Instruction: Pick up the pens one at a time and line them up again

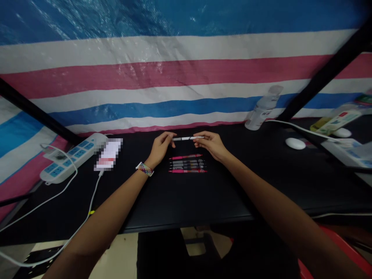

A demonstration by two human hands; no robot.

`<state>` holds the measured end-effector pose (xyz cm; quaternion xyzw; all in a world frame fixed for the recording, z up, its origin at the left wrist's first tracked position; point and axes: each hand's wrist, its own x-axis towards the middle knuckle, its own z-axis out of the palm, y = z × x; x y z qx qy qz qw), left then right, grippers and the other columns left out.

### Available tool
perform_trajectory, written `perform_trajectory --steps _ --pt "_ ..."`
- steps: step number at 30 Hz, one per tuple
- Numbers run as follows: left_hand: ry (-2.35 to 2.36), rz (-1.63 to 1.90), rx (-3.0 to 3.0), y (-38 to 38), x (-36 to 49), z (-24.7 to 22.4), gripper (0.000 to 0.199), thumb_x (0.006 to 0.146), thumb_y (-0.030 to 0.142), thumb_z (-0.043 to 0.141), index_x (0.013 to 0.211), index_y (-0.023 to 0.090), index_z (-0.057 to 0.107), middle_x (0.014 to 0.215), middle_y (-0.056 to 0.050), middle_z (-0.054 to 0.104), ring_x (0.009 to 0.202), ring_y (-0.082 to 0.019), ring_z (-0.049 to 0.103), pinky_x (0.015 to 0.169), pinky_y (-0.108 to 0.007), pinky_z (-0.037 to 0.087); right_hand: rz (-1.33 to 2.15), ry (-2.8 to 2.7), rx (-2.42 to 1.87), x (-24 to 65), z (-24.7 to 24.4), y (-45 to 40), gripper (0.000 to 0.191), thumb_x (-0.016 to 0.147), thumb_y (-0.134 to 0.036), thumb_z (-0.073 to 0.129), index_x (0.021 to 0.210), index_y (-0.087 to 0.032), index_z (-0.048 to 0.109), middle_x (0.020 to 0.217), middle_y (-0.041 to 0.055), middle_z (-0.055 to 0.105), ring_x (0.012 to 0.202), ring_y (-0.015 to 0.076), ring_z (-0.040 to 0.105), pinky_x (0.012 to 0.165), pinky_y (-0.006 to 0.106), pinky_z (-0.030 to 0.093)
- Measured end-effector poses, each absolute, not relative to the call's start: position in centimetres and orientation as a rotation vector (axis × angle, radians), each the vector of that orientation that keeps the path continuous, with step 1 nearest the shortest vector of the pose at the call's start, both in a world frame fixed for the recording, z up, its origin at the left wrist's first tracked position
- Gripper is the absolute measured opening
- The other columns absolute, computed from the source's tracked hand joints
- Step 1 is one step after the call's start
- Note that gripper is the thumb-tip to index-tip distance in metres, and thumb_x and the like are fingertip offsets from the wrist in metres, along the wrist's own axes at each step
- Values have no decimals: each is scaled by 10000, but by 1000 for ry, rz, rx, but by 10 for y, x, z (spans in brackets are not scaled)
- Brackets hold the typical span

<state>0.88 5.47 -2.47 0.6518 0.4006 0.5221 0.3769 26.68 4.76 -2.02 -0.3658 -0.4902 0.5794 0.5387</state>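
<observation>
A white pen (187,138) with dark marks lies level between my two hands. Its left end is pinched by my left hand (163,144), which has a patterned band on the wrist. At the other end, the fingers of my right hand (210,143) close on the pen. Just below the hands, several pens lie side by side on the black table (221,193). A pink pen (186,157) is at the top of the row and another pink pen (188,171) at the bottom, with dark grey pens (187,164) between them.
On the left are a white power strip (74,159) and a phone (109,154) on a charging cable (94,193). A clear bottle (263,108) stands at the back right, near a white mouse (295,143). Striped sheeting (174,73) hangs behind the table.
</observation>
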Motion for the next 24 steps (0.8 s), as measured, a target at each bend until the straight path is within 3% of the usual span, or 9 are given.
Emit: perform_trajectory --steps 3,5,7,10,13,16,18,21,24 --pt "1004 1392 1700 55 9 -25 350 892 334 864 1215 233 775 948 -54 799 945 -232 761 940 -387 567 1367 -1172 -871 267 -21 48 324 692 -352 1012 952 -217 873 895 63 827 744 168 737 776 353 642" --pt "989 1404 1721 55 9 -24 366 869 312 880 1214 245 781 1094 -76 821 1042 -248 770 988 -404 569 1359 -1169 -871 267 -21 48 313 697 -351 1008 950 -224 875 893 61 827 749 172 737 773 356 641" --pt "1018 1369 1746 53 9 -23 235 971 396 789 1142 237 815 1026 -74 830 993 -249 769 974 -411 570 1354 -1168 -872 267 -21 48 303 700 -354 1003 943 -230 873 889 58 826 754 174 736 773 357 639" --pt "1104 1325 1792 51 10 -21 327 1068 481 659 1025 229 864 861 -65 823 902 -255 756 951 -421 563 1347 -1186 -886 267 -21 47 299 706 -362 995 942 -232 867 878 52 816 754 176 728 777 365 640" --pt "1105 1331 1828 50 11 -21 199 985 403 783 1056 252 893 1008 -81 865 1005 -280 768 998 -438 556 1334 -1195 -906 266 -21 47 278 731 -371 975 944 -234 863 866 47 805 740 174 712 766 368 637" --pt "1055 1325 1816 50 10 -22 279 910 334 856 1179 267 884 1111 -82 866 1045 -279 770 1014 -433 562 1330 -1197 -903 266 -21 47 258 736 -356 964 937 -232 859 861 45 798 741 171 710 775 366 635" --pt "1073 1322 1794 51 10 -22 278 941 374 832 1189 261 884 1125 -83 866 1042 -276 770 1009 -427 563 1335 -1197 -895 265 -21 47 260 735 -343 964 941 -228 856 873 49 798 756 173 718 796 370 637" --pt "1131 1290 1788 51 10 -23 253 1001 449 759 1028 243 903 1018 -82 871 988 -283 770 979 -429 559 1331 -1183 -895 266 -22 48 263 737 -341 967 948 -232 853 887 49 801 764 176 722 811 378 638" --pt "1162 1242 1839 52 10 -23 252 976 455 777 907 240 888 860 -65 841 868 -267 741 898 -414 550 1322 -1181 -894 267 -23 49 286 724 -348 975 956 -231 856 880 48 805 765 178 725 812 378 629"
